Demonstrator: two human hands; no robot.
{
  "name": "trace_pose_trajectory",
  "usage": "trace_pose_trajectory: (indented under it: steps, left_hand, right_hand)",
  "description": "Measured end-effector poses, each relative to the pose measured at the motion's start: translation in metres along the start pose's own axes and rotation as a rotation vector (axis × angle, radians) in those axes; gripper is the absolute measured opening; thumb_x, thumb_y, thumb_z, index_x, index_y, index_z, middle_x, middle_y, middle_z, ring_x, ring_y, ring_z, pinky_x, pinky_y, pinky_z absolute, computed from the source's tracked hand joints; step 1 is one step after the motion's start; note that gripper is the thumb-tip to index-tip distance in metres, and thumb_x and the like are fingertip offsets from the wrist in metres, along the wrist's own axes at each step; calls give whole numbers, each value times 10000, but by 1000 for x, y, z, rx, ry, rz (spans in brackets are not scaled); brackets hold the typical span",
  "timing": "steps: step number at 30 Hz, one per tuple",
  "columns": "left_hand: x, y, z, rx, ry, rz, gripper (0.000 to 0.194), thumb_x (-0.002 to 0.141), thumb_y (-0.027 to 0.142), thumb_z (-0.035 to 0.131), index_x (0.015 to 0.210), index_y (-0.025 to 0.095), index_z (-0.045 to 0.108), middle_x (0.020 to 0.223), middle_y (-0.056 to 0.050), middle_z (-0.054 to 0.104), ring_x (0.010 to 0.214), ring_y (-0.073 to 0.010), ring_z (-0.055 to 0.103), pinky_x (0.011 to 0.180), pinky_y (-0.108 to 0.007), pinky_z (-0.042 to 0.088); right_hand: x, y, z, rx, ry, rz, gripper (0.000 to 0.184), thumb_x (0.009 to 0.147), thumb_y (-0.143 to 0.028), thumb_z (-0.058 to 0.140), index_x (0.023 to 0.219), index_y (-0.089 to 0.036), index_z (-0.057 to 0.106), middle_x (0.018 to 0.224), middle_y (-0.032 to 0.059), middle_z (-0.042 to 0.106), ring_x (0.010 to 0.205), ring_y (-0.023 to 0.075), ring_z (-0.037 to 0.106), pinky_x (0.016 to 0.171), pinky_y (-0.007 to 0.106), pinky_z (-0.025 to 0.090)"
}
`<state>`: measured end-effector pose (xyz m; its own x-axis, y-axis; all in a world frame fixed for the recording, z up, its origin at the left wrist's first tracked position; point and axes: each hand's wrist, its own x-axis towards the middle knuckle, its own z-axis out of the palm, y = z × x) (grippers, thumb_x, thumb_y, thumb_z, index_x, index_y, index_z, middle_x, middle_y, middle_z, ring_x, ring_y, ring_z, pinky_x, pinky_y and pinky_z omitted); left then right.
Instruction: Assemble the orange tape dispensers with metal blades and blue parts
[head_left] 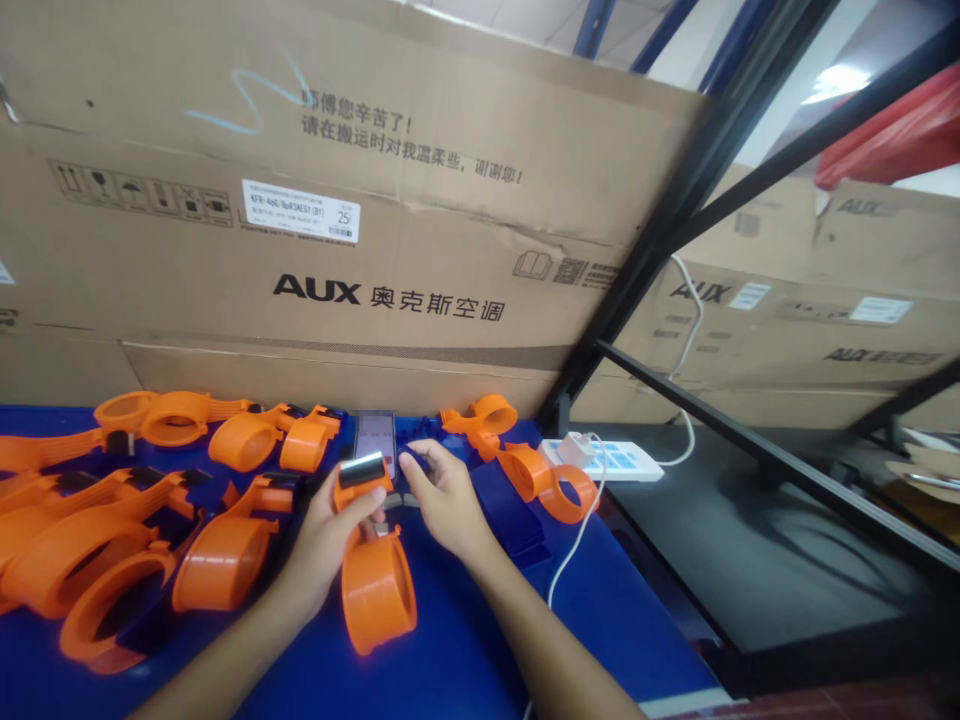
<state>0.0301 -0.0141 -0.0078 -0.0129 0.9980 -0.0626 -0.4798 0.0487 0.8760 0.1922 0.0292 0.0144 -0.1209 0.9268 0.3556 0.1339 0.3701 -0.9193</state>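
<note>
My left hand (327, 525) is wrapped around the handle end of an orange tape dispenser (379, 595). Its ring hangs toward me and a dark, shiny roller shows at the top. Just to the right, my right hand (448, 500) is closed, thumb against the curled fingers. Whatever sits in those fingertips is hidden or too small to name. A phone (374, 432) with a lit screen lies behind both hands. Small dark blue pieces (420, 430) are scattered beyond the right fingertips. Flat dark blue parts (512, 510) lie stacked beside my right wrist.
More orange tape dispensers (225, 565) crowd the left of the blue table (600, 610), with others (525, 470) at back right. A white power strip (619, 460) with a plugged charger and cable lies at right. A large cardboard box (420, 240) stands behind, beside a black metal frame (652, 240).
</note>
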Motion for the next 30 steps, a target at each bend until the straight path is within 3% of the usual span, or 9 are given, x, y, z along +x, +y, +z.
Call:
trace_pose_trajectory:
  steps: [7, 13, 19, 23, 30]
  left_hand:
    - [2, -2, -1, 5, -4, 21, 415, 739, 337, 883, 1075, 188, 690, 684, -7, 677, 549, -140, 590, 619, -304, 584]
    - [5, -5, -4, 52, 33, 65, 402, 746, 369, 885, 1044, 176, 695, 745, -30, 712, 516, -124, 598, 554, -252, 532]
    - [2, 0, -3, 112, 26, 84, 753, 766, 415, 864, 1426, 241, 545, 844, -25, 739, 516, -152, 648, 588, -299, 569]
    - [1, 2, -4, 252, -26, 133, 652, 838, 462, 791, 1402, 241, 548, 968, -44, 739, 524, -136, 650, 586, -295, 567]
    - [4, 3, -7, 246, -38, 139, 604, 867, 440, 762, 1385, 223, 539, 927, -35, 728, 527, -128, 619, 573, -282, 554]
  right_hand:
    - [-2, -5, 1, 144, -4, 52, 288, 905, -465, 707, 1034, -212, 753, 822, 28, 704, 711, 196, 610, 678, 323, 510]
    - [-5, -7, -1, -50, 35, -27, 217, 912, -427, 687, 857, -217, 702, 791, 26, 653, 701, 182, 588, 649, 301, 502]
    - [-18, -14, 7, -173, 76, -119, 164, 962, -338, 622, 850, -221, 591, 685, -21, 590, 604, 143, 563, 593, 262, 467]
    - [-21, -17, 7, -242, 49, -226, 98, 951, -251, 607, 863, -213, 590, 748, -9, 602, 642, 136, 587, 623, 257, 485]
    - [-16, -12, 4, -88, -67, -266, 86, 895, -222, 672, 884, -217, 587, 891, 31, 616, 782, 169, 630, 709, 289, 562]
